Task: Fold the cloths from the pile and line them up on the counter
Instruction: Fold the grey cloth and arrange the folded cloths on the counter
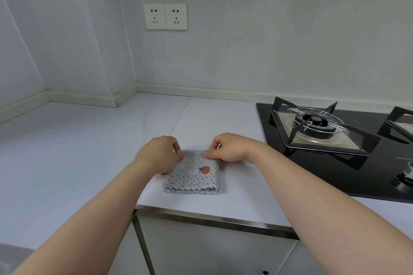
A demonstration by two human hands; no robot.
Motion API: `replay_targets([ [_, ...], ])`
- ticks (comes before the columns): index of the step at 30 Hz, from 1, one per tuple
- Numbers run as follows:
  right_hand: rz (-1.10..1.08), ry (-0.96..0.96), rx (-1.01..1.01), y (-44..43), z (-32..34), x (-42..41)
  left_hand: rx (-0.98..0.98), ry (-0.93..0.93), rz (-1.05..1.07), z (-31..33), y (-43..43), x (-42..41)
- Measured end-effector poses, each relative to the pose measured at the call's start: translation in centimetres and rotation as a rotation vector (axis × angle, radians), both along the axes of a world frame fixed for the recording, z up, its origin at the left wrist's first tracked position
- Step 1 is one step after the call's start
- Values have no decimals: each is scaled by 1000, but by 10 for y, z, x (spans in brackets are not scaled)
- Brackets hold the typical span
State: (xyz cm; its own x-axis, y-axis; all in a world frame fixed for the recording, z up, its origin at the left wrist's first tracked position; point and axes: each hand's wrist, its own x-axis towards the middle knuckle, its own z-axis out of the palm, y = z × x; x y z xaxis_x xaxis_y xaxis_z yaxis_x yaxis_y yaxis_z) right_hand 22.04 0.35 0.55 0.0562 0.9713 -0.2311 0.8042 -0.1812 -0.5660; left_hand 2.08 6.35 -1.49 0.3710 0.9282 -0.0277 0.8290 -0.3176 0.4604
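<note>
Head view is showing the right hand (228,147) curling over the far right corner of a folded dotted cloth (192,178), its thumb and bent fingers pinching the top layer there. The left hand (159,154) is doing the same at the far left corner, fingers curled in and gripping the fabric edge, with the heel of the hand covering part of the cloth's left side. Both forearms are reaching in from the bottom of the picture.

The dotted cloth is lying flat as a small square bundle, pale grey with tiny dark spots, a scalloped hem stacking in layers along its near edge, and a small orange-red motif sitting near its middle. It is resting on the white desk (89,152), close to the front edge, where a metal strip (212,219) is running above pale cabinet doors (212,252).

Just to the right of the cloth, a black glass gas hob (335,174) is sitting in the desk, with a burner (315,121) under a black pan support (362,138). On the wall behind, a double socket (165,16) is sitting well above the desk.
</note>
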Motion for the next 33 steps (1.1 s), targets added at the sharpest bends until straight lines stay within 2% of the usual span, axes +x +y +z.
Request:
replay_targets([
  [4,28,-78,-78,1,4,1,63,54,-46,-4,3,2],
  [6,51,-87,-105,0,7,2,48,20,-77,-4,4,3],
  [7,64,-51,-114,-1,8,3,19,-53,-81,-2,4,2],
  [11,142,237,-130,-15,21,10,-226,-547,-110,15,1,-5],
  [16,209,180,103,-51,50,16,-353,-824,-246,39,-9,-12],
  [18,210,92,176,-72,65,18,-430,-910,-302,49,-20,-9],
  [25,155,-242,322,-166,119,42,-418,-1013,-392,75,-79,21],
  [30,87,-329,323,-228,138,62,-351,-1013,-347,76,-139,64],
  [33,30,-365,348,-262,136,72,-375,-1001,-337,80,-170,93],
])
